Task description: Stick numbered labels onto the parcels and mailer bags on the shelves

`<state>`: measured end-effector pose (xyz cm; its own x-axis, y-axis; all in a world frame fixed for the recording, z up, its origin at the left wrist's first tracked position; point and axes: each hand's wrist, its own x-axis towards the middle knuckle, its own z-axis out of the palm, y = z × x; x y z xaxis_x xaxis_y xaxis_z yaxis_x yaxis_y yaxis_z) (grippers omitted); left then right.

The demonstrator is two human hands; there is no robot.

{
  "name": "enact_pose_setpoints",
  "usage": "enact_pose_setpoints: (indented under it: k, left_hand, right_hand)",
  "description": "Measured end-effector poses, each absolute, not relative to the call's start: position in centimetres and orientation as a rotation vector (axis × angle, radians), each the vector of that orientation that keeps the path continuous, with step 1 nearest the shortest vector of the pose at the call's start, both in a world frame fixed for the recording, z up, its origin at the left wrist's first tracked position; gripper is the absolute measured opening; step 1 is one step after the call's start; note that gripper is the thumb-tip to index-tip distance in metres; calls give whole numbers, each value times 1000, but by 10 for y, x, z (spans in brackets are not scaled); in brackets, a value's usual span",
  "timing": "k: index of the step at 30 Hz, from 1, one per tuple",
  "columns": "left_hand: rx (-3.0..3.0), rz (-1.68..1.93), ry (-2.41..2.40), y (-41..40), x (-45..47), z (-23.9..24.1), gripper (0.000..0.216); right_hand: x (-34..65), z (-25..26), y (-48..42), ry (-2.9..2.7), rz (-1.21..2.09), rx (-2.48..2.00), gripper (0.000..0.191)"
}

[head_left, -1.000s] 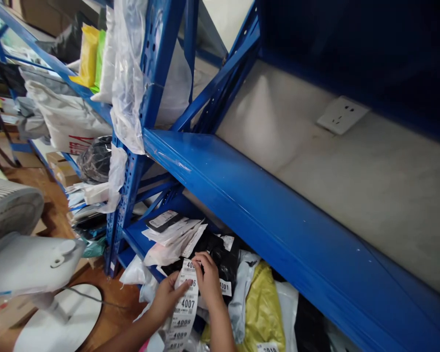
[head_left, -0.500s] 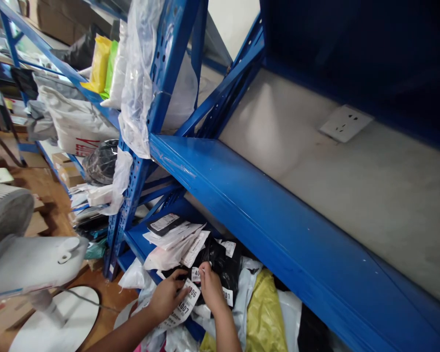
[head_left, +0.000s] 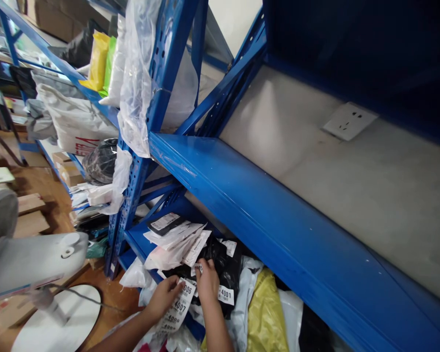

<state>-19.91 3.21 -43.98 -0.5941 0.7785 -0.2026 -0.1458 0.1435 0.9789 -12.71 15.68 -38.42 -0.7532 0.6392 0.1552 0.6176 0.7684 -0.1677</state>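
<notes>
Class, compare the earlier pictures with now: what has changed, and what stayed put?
The 4005 label has come off the label strip and is now at the right hand; the left hand keeps the strip. The fan head has swung leftward. The yellow parcel stayed put.

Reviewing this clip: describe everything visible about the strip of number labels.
The strip of number labels is white, paper-like, with black print: 4007 reads clearly, 006 shows above, lower numbers blur. The left hand holds its upper part; it slants toward the lower left, over plastic bags. Contact with them is unclear.
</notes>
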Motion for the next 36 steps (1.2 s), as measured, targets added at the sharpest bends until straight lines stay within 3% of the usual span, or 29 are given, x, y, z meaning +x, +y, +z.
enact_pose_setpoints:
  k: [5,6,9,13,18,20,28,36]
  left_hand:
    - [597,1627,1545,18,-198,-422,61]
    - [604,1633,1525,16,-199,-418,61]
    - [627,1665,1449,10,-201,-407,58]
    - [587,1742,1346,7,-205,-396,53]
    - [592,1808,1383,11,-206,-386,48]
    - [565,1839,1338,15,-203,-386,46]
    - [409,1886,1492,32,-199,-395,52]
    - [437,1833,1496,26,-202,-389,52]
  right_hand:
    - [-129,-384,153,-2706,139,-1110,66]
    - [-129,-384,154,-2694,118,-1110,61]
    - [-125,-382,157,-2697,109,-1050,22]
    - [-114,-369,155,-2551,285,-1021,32]
    - [-100,-354,125,-2335,1111,-824,37]
    - [-97,-352,115,-2314,1220,-799,36]
    - [-101,-359,107,-2201,1184,-839,30]
    - [-119,-359,110,-2245,764,-705,20]
